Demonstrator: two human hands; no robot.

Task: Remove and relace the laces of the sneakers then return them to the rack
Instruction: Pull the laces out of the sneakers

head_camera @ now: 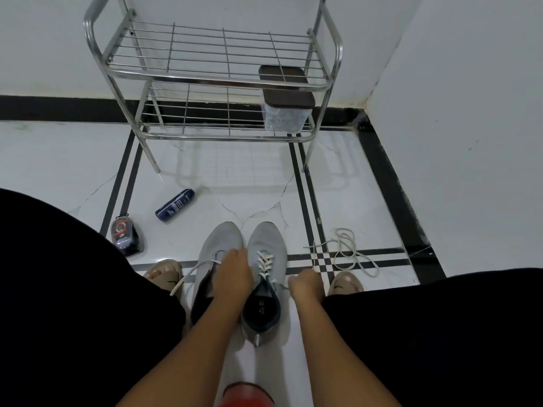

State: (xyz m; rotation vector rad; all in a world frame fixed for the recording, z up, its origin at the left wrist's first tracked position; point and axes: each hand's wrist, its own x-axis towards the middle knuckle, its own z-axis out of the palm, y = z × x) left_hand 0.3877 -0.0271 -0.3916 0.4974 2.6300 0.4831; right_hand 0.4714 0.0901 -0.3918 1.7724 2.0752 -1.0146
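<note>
Grey sneakers (244, 259) side by side, toes twd rack (211, 74), bare floor (235, 183) btwn.

We look steeply down from our head-worn camera, facing forward past both forearms to the tiled floor (249, 183) close below, steel shoe rack (223, 80) beyond.

A dark blue can (175, 205) lies on the floor (252, 186); nearer than it, a black polish container (127, 236); far behind it, a lidded clear box (284, 104).
</note>
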